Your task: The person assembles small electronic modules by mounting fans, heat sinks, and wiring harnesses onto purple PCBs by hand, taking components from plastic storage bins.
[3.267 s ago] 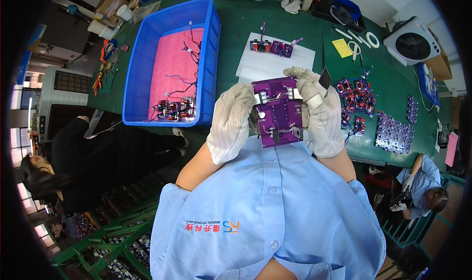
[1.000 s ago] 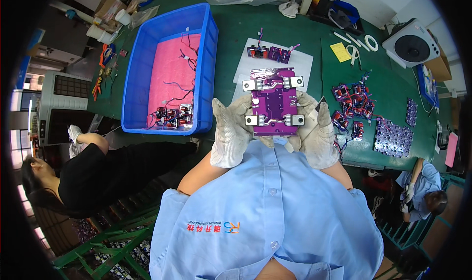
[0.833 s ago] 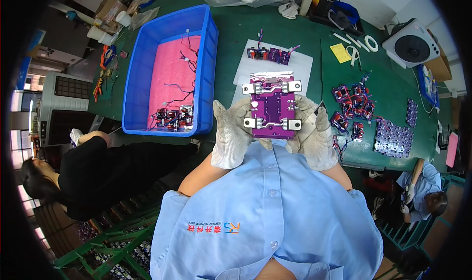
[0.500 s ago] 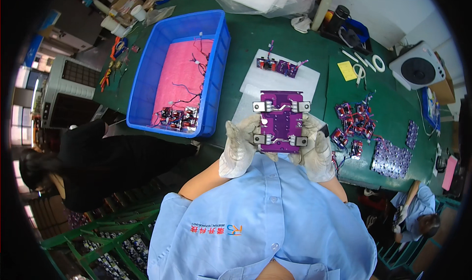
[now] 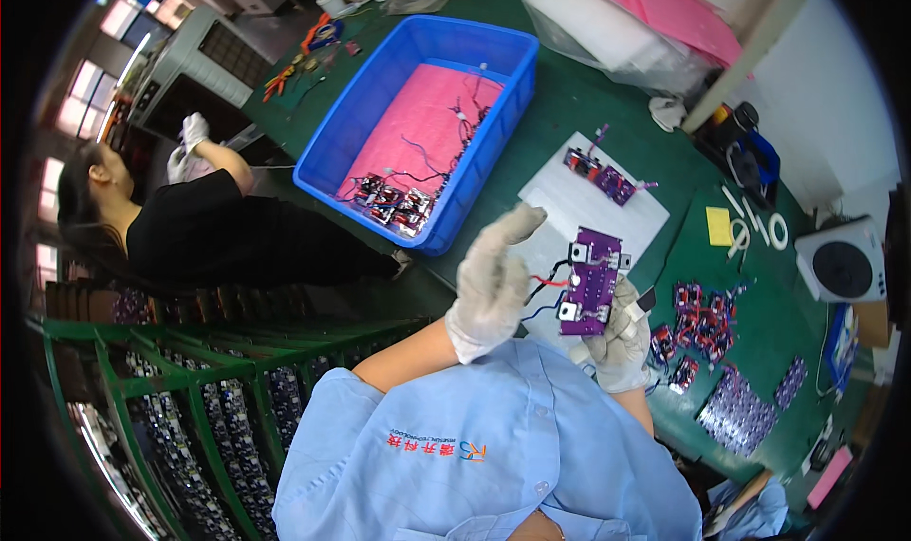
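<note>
The purple circuit board [image 5: 594,285] is held up before the person's chest, its lower right side in the gloved right hand [image 5: 623,337], fingers curled closed on it, while the left hand [image 5: 492,289], just left, has fingers loosely extended and empty. Beyond spreads a green table [image 5: 569,95] bearing a blue bin [image 5: 486,176] far left and a fan [image 5: 845,266] right; a person in black [image 5: 199,223] stands left.

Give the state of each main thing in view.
Purple rectangular circuit board: gripped at its right side
White-gloved right hand: closed on the board
White-gloved left hand: open, off the board
Blue rectangular plastic bin: lidless, partly filled
Yellow paper square: lying flat
</note>
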Tool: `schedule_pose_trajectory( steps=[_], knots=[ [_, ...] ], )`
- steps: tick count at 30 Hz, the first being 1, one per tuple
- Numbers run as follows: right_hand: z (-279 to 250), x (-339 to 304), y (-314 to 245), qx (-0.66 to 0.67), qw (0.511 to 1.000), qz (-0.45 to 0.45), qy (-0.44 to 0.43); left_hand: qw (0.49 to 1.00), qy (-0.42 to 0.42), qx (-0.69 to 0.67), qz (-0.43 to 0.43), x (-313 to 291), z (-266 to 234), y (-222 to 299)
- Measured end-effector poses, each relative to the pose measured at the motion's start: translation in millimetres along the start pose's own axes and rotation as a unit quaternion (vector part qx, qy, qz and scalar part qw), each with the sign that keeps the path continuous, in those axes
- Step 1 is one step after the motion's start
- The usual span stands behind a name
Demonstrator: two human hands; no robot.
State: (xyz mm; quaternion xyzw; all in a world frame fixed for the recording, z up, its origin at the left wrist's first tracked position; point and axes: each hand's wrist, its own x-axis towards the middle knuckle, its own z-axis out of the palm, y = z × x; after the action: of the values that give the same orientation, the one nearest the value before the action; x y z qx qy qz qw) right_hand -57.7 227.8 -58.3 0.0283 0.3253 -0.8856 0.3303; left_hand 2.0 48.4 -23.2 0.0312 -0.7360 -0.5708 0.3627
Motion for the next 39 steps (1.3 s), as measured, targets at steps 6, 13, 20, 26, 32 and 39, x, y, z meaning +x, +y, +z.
schedule_pose_trajectory(
  steps=[6, 13, 20, 26, 32, 39],
  knots=[
    [15.5, 12.4, 12.7, 0.029, 0.992, 0.082, -0.097, 0.902, -0.163, -0.300, -0.266, -14.4, 1.6, -27.5],
    [62.1, 53.0, 33.1, -0.206, 0.978, -0.001, 0.016, 0.877, -0.277, -0.093, -0.382, 71.4, -51.4, -23.6],
    [68.0, 110.3, 46.4, -0.236, 0.966, 0.017, 0.104, 0.981, 0.092, 0.057, -0.163, 252.1, -131.2, -98.0],
    [77.6, 120.9, 60.4, -0.225, 0.960, -0.005, 0.169, 0.896, 0.031, 0.425, -0.128, 377.5, -197.2, -286.9],
    [66.6, 121.8, 73.8, -0.212, 0.937, 0.029, 0.277, 0.838, -0.148, 0.470, -0.234, 382.9, -159.3, -415.9],
    [64.1, 131.3, 79.6, -0.184, 0.936, 0.063, 0.292, 0.756, -0.215, 0.566, -0.249, 378.3, -152.1, -496.2]
  ],
)
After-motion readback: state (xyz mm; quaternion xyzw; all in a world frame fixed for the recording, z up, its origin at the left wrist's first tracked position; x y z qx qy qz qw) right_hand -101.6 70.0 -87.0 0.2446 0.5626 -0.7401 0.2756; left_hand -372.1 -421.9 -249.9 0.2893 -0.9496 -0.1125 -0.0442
